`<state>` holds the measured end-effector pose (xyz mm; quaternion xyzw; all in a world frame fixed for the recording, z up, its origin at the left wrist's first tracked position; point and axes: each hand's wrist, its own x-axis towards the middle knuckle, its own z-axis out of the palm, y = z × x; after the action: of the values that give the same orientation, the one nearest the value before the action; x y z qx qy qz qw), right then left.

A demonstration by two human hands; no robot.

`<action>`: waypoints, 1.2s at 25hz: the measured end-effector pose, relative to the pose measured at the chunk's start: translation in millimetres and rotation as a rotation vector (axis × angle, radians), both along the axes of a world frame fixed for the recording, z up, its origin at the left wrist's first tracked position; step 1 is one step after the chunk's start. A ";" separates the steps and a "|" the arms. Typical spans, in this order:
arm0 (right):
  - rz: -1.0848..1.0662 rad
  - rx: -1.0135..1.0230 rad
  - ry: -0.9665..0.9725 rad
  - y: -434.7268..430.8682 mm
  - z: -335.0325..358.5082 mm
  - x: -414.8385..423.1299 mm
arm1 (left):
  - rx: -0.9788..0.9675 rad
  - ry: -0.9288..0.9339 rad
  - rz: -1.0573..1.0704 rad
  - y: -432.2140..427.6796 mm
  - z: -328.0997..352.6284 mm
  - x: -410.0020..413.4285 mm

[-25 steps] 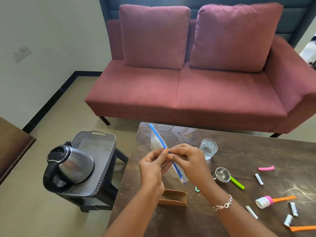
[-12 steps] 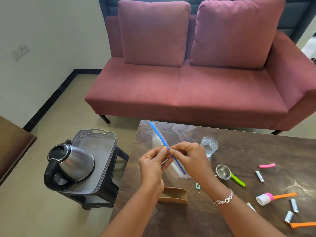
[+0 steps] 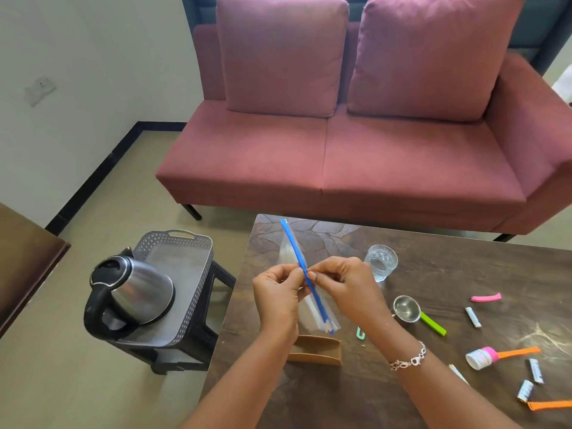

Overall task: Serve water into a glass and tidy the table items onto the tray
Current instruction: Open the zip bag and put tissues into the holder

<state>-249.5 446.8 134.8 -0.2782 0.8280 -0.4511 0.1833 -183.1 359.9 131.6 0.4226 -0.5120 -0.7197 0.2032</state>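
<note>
Above the dark wooden table (image 3: 448,274) I hold a clear zip bag with a blue seal strip (image 3: 292,243). My left hand (image 3: 277,295) and my right hand (image 3: 346,289) pinch the strip from either side at its middle. A water glass (image 3: 381,262) stands just right of my hands. A steel kettle (image 3: 136,292) sits on the grey perforated tray (image 3: 192,243), which rests on a black stool left of the table. A steel scoop with a green handle (image 3: 414,314) lies on the table.
A brown holder (image 3: 315,349) lies under my wrists, a small green clip (image 3: 360,332) beside it. Pink clip (image 3: 486,297), orange-handled scoops (image 3: 501,356) and several small sachets (image 3: 473,317) are scattered at the right. A maroon sofa (image 3: 340,156) stands behind the table.
My hands have stayed together on the bag's blue strip, the fingers shifting slightly along it. The view has tilted a little; nothing on the table moved.
</note>
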 end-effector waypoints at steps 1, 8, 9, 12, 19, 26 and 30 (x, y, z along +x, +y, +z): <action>-0.001 0.014 0.014 -0.3 0.2 1.0 | -0.021 -0.010 -0.012 -0.3 -1.4 0.4; -0.080 0.132 0.109 -5.8 1.8 6.8 | -0.209 -0.084 -0.135 -8.1 -6.5 6.0; -0.106 0.148 0.114 -5.4 1.1 6.6 | -0.276 -0.118 -0.141 -9.8 -5.5 6.7; -0.223 0.172 0.119 -1.5 -1.8 4.0 | -0.468 -0.239 -0.115 -16.4 0.1 8.6; -0.321 0.216 0.037 10.1 -2.3 4.0 | -0.916 -0.388 -0.068 -37.8 8.3 10.1; -0.235 0.107 0.301 7.6 -14.7 9.5 | -1.242 -0.302 -0.341 -27.7 6.7 4.9; 0.048 0.014 0.966 9.1 -23.2 0.9 | -1.306 -0.271 -0.401 -29.5 6.4 6.6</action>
<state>-248.6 455.9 111.6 -0.4738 0.8147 -0.2602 -0.2100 -176.5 330.4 138.0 0.1974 -0.9291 -0.2291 0.2130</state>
